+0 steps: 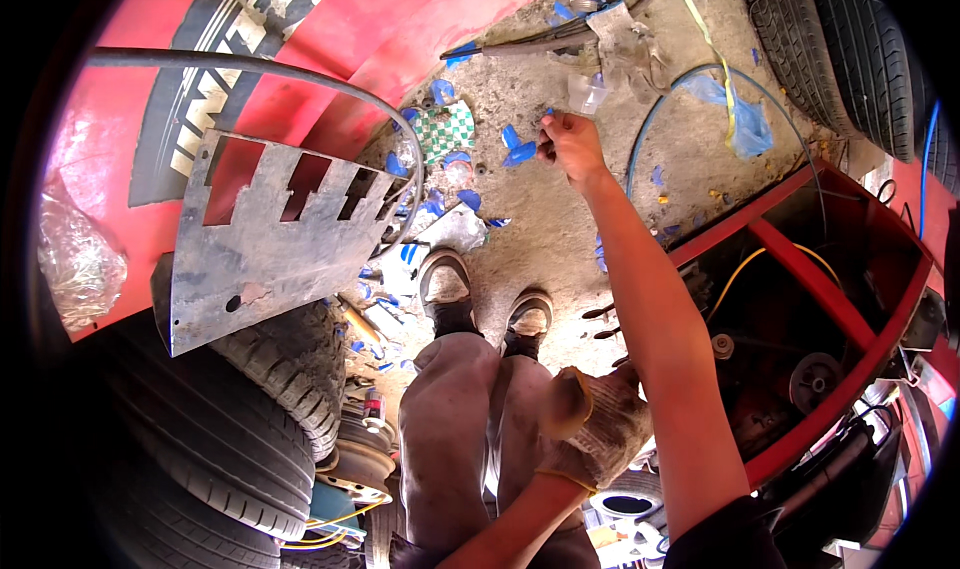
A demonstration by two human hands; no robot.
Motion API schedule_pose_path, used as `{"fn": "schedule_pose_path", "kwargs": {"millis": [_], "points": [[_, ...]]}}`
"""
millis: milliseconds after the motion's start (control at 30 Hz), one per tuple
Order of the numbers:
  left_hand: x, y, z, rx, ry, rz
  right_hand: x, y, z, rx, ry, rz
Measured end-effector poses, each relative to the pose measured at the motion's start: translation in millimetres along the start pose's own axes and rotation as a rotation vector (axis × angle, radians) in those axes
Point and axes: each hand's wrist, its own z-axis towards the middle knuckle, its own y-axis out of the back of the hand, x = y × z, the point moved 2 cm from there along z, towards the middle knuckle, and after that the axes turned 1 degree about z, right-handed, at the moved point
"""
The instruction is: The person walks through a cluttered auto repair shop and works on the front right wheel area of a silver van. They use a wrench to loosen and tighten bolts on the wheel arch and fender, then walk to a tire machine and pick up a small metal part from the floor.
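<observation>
My right hand (572, 149) is bare and reaches forward over the concrete floor. Its fingers are closed in a pinch, with a small blue scrap (549, 113) showing at the fingertips. Just left of it, more blue scraps (519, 154) lie on the floor. Close to my thighs, under the right forearm, is my left hand (615, 424) in a knitted work glove with a yellow hem. Its fingers are mostly hidden. A blurred brown opening with a yellow rim, apparently the cuff of a second work glove (568, 406), shows at this closed hand.
A notched metal plate (270, 254) leans at the left, beneath a curved black hose (330, 87) and a red panel (385, 24). Tyres (190, 419) stack below it. At the right stands a red metal frame (810, 279) with pulleys inside. Blue plastic (745, 119) and a hose lie beyond.
</observation>
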Motion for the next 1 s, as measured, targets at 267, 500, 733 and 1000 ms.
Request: {"fn": "schedule_pose_path", "kwargs": {"millis": [267,500,733,1000], "points": [[-38.2,21.6,0.6,-0.136,-0.266,0.873,26.2,-15.5,-43.6,0.405,-0.056,0.516],[-39.2,16.8,-6.0,-0.097,-0.316,1.553,48.2,-31.8,-63.6,0.592,-0.020,0.625],[-18.2,9.7,-7.3,-0.541,-0.413,3.221,16.8,-33.5,-58.5,0.450,-0.097,0.486],[-20.4,7.2,-12.3,-0.203,-0.264,3.188,-55.7,-66.0,-71.2,0.269,-0.073,-0.032]]}}
